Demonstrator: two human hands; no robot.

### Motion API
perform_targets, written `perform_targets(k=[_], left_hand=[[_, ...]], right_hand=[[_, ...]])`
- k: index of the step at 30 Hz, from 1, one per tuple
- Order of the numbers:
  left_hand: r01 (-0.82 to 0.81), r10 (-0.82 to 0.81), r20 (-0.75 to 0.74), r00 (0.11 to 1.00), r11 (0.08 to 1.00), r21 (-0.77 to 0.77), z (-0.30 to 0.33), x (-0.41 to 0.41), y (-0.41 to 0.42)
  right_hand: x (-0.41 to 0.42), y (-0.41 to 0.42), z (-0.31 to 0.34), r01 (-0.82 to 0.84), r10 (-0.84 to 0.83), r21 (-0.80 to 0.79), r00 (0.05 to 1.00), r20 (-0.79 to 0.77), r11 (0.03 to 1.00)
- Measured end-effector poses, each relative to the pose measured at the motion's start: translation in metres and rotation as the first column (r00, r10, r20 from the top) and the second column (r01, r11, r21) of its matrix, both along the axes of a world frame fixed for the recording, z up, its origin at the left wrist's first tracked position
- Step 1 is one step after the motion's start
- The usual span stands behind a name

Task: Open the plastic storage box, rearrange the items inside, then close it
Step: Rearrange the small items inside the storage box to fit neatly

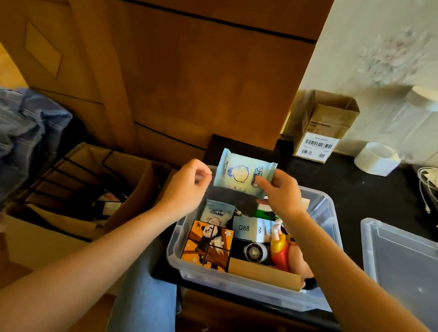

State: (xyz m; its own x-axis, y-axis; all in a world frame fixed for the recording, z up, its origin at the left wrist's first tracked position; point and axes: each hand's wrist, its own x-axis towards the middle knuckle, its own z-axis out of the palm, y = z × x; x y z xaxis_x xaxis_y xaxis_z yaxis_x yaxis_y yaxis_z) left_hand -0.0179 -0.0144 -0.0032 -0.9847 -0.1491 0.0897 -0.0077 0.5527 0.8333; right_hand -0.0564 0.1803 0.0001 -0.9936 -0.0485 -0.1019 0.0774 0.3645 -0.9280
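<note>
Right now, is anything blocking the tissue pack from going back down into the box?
Nothing covers the storage box: its lid lies off to the right. The right hand pinches the tissue pack above the far end, where another blue pack and a dark item already lie.

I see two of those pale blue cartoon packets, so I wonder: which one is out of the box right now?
The upper packet, held up by the right hand above the box. The other packet lies inside, behind the panda box.
</note>
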Motion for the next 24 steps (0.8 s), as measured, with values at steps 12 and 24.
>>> perform_targets(k=[12,24], left_hand=[[0.029,-0.133,-0.185,0.974,0.878,-0.478,-0.033,0.012,-0.011],[0.629,-0.370,0.544,0.753,0.162,-0.761,-0.011,-0.013,0.022]], right_hand=[[-0.026,-0.065,-0.038,-0.459,0.521,0.800,0.824,0.221,0.386],[-0.045,-0.048,-0.048,-0.533,0.364,0.788,0.831,0.420,0.309]])
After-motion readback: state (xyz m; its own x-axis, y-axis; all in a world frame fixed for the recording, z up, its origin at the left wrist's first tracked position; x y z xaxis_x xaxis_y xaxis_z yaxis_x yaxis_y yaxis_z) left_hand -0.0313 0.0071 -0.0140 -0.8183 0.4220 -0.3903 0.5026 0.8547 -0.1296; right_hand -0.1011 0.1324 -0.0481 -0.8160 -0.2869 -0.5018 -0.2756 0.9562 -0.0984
